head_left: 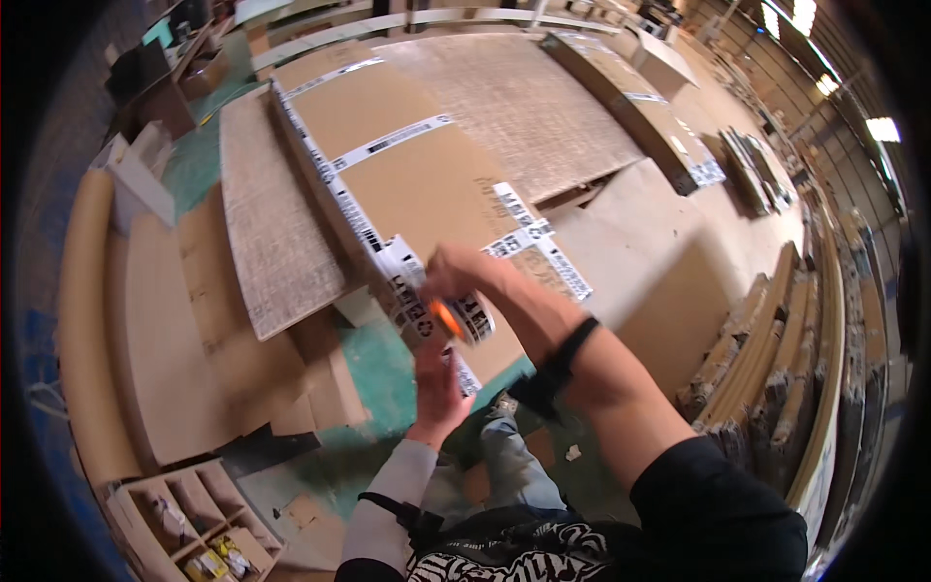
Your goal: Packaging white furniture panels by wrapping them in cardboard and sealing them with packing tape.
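A long cardboard box (407,165) lies in front of me, its seams and bands covered with white printed tape (398,144). At its near left corner, my right hand (458,269) is closed on a roll of white printed tape (475,318), blurred by motion. An orange part (446,318) shows beside the roll; its kind is unclear. My left hand (441,393) is just below, against the near end of the box by a strip of tape. Its fingers are smeared and partly hidden, so their grip cannot be made out.
The box rests on wood-grained boards (281,213). Another taped long box (630,102) lies at the far right. Bundles of wrapped strips (776,359) lean at the right. A brown paper roll (87,310) stands at the left, above a wooden compartment tray (189,514).
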Available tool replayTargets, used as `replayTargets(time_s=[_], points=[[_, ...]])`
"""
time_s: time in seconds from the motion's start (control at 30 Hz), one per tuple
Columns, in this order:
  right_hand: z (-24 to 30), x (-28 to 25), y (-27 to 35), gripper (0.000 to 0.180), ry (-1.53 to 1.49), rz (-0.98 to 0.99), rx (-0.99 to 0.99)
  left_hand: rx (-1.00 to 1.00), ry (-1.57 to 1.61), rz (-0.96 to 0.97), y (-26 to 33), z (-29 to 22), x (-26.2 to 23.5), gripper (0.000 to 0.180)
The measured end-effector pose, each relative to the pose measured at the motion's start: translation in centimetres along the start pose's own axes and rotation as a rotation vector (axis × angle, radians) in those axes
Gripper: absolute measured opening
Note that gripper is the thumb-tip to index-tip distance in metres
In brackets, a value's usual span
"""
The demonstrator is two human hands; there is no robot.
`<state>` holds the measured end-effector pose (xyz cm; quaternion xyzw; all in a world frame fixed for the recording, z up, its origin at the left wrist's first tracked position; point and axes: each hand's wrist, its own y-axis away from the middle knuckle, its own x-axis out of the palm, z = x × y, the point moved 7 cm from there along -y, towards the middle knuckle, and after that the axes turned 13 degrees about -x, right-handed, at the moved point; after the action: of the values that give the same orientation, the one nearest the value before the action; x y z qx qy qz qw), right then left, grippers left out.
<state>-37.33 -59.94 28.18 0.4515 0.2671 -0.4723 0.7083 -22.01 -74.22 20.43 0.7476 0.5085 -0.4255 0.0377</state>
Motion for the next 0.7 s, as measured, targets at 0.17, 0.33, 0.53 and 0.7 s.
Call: replayTargets(time_s=[0.17,0.33,0.53,0.7], points=[[1.1,7.0,20.6,0.058,-0.178,-0.137,0.05,0.109,-0.092,0.141,-1.4,0.0,-0.7,0.104],[-2.8,23.0,30.9,0.07,-0.233,-0.278,0.136,0.291,-0.167,0.449,-3.3,-1.7,-0.1,0.078],[-9.5,35.5,15.1,0.07,-0.366,-0.52,0.053,0.266,-0.233,0.527,-2.6,-1.9,0.5,0.08],[-8.7,31.6,3.3,0.051,-1.192,-0.846,-0.199,0.353,-0.299,0.533,-2.6,-3.0,2.0,0.07]])
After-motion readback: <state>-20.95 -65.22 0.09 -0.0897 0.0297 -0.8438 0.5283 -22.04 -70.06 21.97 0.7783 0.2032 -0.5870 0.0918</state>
